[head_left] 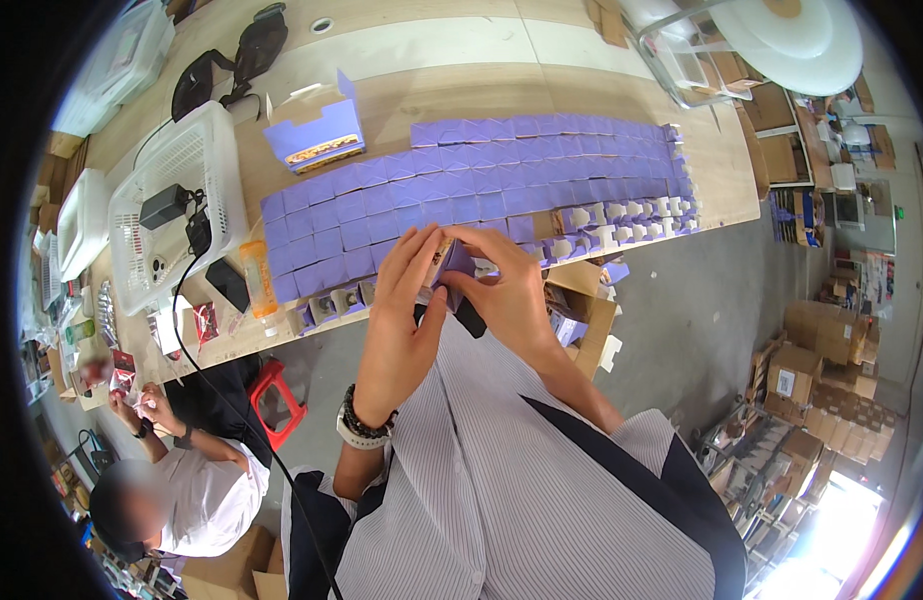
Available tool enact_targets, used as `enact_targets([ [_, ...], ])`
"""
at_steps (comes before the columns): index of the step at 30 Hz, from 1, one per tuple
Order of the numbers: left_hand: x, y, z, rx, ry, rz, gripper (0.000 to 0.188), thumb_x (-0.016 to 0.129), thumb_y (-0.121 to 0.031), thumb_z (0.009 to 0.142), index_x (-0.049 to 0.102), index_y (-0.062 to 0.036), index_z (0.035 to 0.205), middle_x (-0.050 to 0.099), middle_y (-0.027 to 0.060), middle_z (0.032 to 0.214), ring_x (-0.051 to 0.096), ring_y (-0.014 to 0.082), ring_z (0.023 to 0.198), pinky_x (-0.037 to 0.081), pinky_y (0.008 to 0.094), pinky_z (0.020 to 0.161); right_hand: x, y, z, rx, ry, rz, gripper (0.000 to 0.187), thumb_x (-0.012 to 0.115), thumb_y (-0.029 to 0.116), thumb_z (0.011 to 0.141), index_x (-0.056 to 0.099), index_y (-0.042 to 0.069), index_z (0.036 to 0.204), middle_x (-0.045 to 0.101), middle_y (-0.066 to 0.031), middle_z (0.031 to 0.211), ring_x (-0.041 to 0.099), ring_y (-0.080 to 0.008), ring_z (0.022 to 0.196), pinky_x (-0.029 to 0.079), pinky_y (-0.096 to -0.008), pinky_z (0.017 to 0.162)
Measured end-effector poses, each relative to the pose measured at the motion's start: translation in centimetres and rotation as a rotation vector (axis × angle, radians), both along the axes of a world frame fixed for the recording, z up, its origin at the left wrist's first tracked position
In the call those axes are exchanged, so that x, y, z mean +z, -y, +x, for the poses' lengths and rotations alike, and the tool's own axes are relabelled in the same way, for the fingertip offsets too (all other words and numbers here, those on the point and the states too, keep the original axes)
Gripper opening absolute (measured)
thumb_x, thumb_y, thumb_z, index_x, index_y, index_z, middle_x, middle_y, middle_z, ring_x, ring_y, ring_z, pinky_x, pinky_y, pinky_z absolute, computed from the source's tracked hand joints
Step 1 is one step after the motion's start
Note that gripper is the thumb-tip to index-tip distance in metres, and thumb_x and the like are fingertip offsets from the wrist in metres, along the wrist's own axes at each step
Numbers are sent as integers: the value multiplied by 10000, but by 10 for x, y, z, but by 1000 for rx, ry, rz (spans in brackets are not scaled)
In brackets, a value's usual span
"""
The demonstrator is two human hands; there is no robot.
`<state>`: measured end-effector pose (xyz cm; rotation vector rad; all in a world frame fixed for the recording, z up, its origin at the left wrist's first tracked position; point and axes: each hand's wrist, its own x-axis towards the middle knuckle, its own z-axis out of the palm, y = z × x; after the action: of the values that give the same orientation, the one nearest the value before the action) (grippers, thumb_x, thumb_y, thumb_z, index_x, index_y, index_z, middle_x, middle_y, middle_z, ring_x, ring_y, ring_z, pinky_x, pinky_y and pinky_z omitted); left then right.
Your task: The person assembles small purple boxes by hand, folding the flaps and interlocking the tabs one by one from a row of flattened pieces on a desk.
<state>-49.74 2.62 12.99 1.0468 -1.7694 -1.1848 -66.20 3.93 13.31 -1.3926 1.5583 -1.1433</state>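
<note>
Between both hands, at the table's near edge, is a small purple box. My left hand grips its left side, fingers on top and thumb below. My right hand curls round the right side, with thumb and fingers at its upper part. Rows of purple boxes stand packed together on the table just beyond. Along the near right, several boxes have their white-lined flaps raised. My fingers partly hide the held box.
A larger purple display carton stands behind the rows. To the left are a white plastic basket with black adapters and an orange bottle. A cardboard box sits below the table edge. Another person works at lower left beside a red stool.
</note>
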Motion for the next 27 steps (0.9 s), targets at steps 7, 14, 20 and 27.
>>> enact_targets([
  [7,-6,4,7,-63,-94,112,619,582,99,947,498,-20,1548,490,169,1585,448,311,1493,361,392,1213,-20,4,-11,41,53,71,523,837,-41,798,693,85,1284,695,-75,1171,702,-196,1046,649,-298,752],
  [14,-9,10,13,-106,-329,301,638,547,102,954,471,-37,1571,482,146,1563,501,249,1418,400,351,1167,-10,6,-20,148,247,119,528,805,-52,834,687,130,1316,640,3,1249,618,-149,1148,603,-294,814],
  [20,-9,11,17,-129,-235,252,625,516,105,969,437,-1,1579,442,157,1601,432,268,1494,352,361,1210,-6,6,-8,101,2,29,521,789,-75,829,690,124,1301,653,-25,1217,657,-159,1072,616,-265,792],
  [27,-16,16,22,-125,-394,367,633,534,110,965,440,-20,1577,481,121,1574,443,247,1481,359,366,1199,-16,5,-15,181,213,64,589,793,-59,831,673,147,1369,606,-59,1307,612,-170,1166,610,-254,797],
])
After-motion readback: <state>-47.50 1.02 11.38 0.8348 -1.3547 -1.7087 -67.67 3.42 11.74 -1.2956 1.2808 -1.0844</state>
